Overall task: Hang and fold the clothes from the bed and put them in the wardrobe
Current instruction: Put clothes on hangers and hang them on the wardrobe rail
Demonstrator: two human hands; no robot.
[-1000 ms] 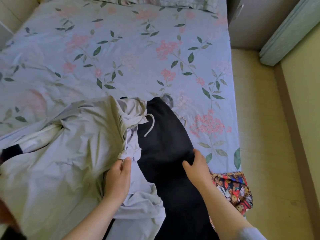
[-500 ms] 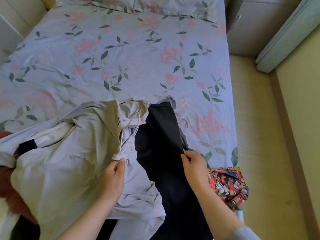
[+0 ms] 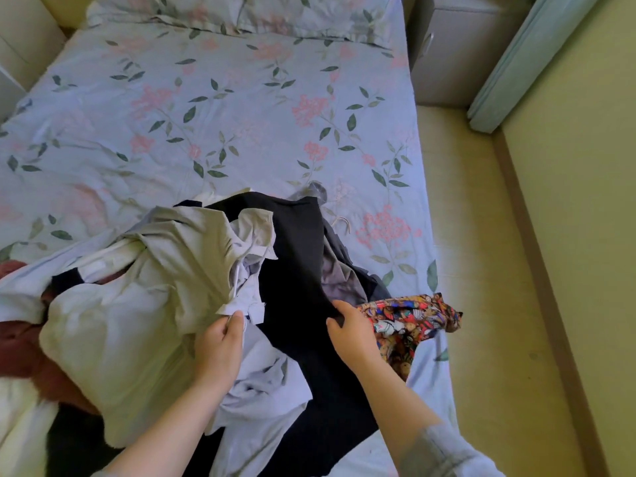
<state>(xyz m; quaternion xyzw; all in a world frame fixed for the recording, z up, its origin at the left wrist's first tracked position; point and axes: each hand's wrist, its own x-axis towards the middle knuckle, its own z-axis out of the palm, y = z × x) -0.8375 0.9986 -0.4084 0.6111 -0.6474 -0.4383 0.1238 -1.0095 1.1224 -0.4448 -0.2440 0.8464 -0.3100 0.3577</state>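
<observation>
A heap of clothes lies on the near part of the bed (image 3: pixel 213 115). A pale grey-cream garment (image 3: pixel 144 304) covers its left side, with a white hanger (image 3: pixel 237 277) caught in its folds. My left hand (image 3: pixel 220 349) pinches the lilac fabric (image 3: pixel 254 380) at this garment's edge. A black garment (image 3: pixel 296 270) runs down the middle, and my right hand (image 3: pixel 354 332) grips its right edge. A colourful cartoon-print cloth (image 3: pixel 409 321) lies just right of that hand. A maroon garment (image 3: pixel 20 349) shows at the far left.
A pillow (image 3: pixel 241 15) in the same floral print lies at the head of the bed. A grey cabinet (image 3: pixel 447 53) stands beyond the bed's right corner. Pale floor (image 3: pixel 481 270) runs along the right side, next to a wall (image 3: pixel 585 201).
My right hand pulled the black garment's edge toward me, bunching it and uncovering grey fabric beneath. The pale garment shifted left. The view tilted up the bed.
</observation>
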